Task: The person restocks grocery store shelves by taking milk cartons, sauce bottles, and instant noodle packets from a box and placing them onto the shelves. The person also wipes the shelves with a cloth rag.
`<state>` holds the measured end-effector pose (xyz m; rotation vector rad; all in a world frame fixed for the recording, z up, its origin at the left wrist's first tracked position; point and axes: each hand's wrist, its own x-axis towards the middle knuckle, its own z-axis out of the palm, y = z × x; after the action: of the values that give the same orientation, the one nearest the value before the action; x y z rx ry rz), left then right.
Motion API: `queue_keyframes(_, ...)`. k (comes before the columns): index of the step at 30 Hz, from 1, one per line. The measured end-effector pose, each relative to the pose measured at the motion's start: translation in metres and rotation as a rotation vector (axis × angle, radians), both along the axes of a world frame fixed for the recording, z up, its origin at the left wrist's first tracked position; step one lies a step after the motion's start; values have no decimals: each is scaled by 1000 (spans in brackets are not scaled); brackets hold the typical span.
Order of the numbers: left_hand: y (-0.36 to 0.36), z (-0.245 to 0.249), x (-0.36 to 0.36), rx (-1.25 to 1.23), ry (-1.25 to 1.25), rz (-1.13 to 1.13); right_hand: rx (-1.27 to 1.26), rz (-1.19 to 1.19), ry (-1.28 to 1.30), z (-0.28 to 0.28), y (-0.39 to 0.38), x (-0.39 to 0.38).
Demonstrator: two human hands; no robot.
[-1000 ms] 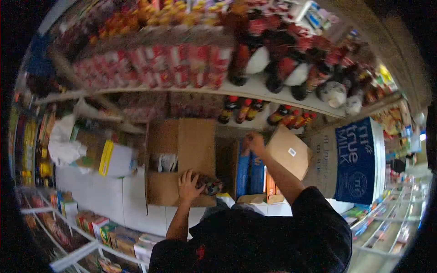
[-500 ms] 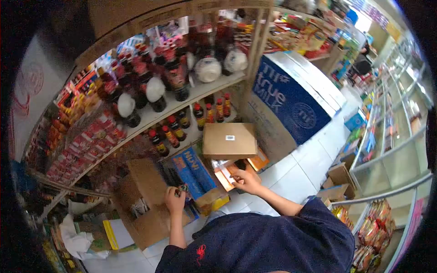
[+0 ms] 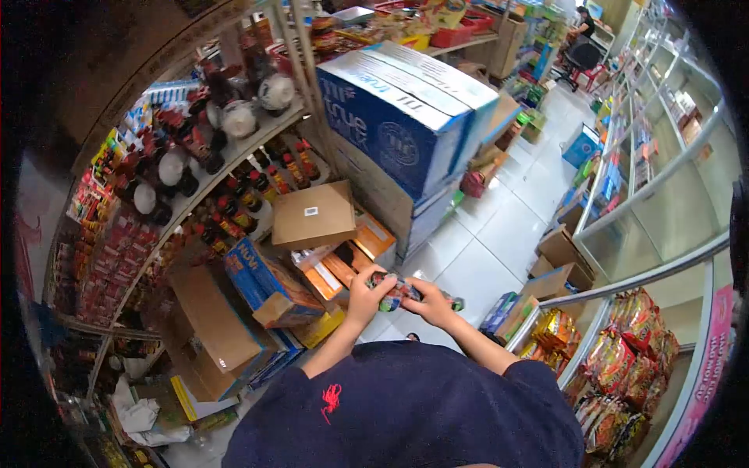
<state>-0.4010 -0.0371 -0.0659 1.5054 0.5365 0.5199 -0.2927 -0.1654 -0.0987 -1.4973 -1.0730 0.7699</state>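
Note:
My left hand (image 3: 365,298) and my right hand (image 3: 434,306) are close together in front of my torso. Between them is a small shiny bundle of colourful packets (image 3: 395,292), green, red and dark, gripped from both sides. A green end sticks out beyond my right hand; the exact contents are too small to make out. Just past my hands stand open orange-and-white cartons (image 3: 331,269), with a brown cardboard box (image 3: 314,214) on top. Left of these is a blue NUVI carton (image 3: 265,281) with a raised flap.
A large open cardboard box (image 3: 211,327) sits at the left. Stacked TH true MILK cartons (image 3: 390,132) stand ahead, beside a tiled aisle (image 3: 484,257). Sauce bottles (image 3: 257,183) line the left shelf; noodle packets (image 3: 624,351) fill a right-hand case. A person (image 3: 583,27) is far off.
My view has swung to the right. My left hand has come away from the cardboard box and my right hand from the orange carton; both now meet on the packets.

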Motion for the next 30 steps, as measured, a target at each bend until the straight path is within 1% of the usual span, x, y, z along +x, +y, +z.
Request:
queue_keyframes(1, -8, 0, 11, -77, 41, -76, -12, -63, -11, 8, -17, 9)
queue_keyframes(2, -15, 3, 23, -76, 46, -97, 27, -96, -33, 9, -30, 20)
queue_keyframes(4, -26, 12, 46, 114, -50, -144, 74, -286, 57, 9, -51, 37)
queue_keyframes(5, -27, 9, 57, 147, -36, -179, 91, -374, 114, 12, -58, 47)
queue_keyframes(6, -28, 12, 71, 224, -98, -161, 105, -457, 173, 19, -64, 55)
queue_keyframes(7, -29, 16, 82, 253, -100, -158, 153, -477, 246, 23, -67, 63)
queue_keyframes(8, -30, 20, 93, 289, -106, -155, 226, -463, 336, 7, -69, 74)
queue_keyframes(10, -32, 19, 112, 356, -147, -219, 554, -524, 555, 21, -54, 79)
queue_keyframes(11, -31, 20, 121, 410, -195, -285, 600, -471, 700, 39, -53, 82)
queue_keyframes(12, -30, 18, 128, 482, -186, -335, 751, -463, 778, 41, -44, 87)
queue_keyframes(14, -26, 5, 137, 464, -155, -342, 822, -443, 892, 47, -34, 100)
queue_keyframes(15, -22, 1, 137, 459, -160, -343, 820, -447, 886, 42, -29, 108)
queue_keyframes(17, -9, -3, 140, 332, -58, -377, 641, -609, 744, 28, -14, 129)
queue_keyframes(18, 3, -4, 142, 336, -64, -379, 646, -608, 739, 32, -5, 135)
queue_keyframes(20, 30, -10, 140, 393, -53, -297, 535, -730, 631, 39, 9, 143)
queue_keyframes(21, 46, -19, 141, 373, -74, -248, 586, -696, 625, 32, 15, 154)
queue_keyframes(22, 57, -16, 140, 307, -70, -189, 579, -698, 627, 43, 23, 158)
queue_keyframes(24, 75, -8, 140, 288, -68, -58, 676, -625, 620, 69, 37, 173)
queue_keyframes(25, 83, -9, 143, 275, -115, 0, 649, -670, 402, 70, 49, 190)
queue_keyframes(26, 91, -9, 148, 265, -163, 59, 590, -632, 401, 74, 53, 202)
queue_keyframes(28, 99, 5, 159, 265, -173, 104, 507, -884, -205, 75, 76, 233)
queue_keyframes(30, 100, 20, 170, 321, -211, 180, 652, -859, -255, 79, 96, 250)
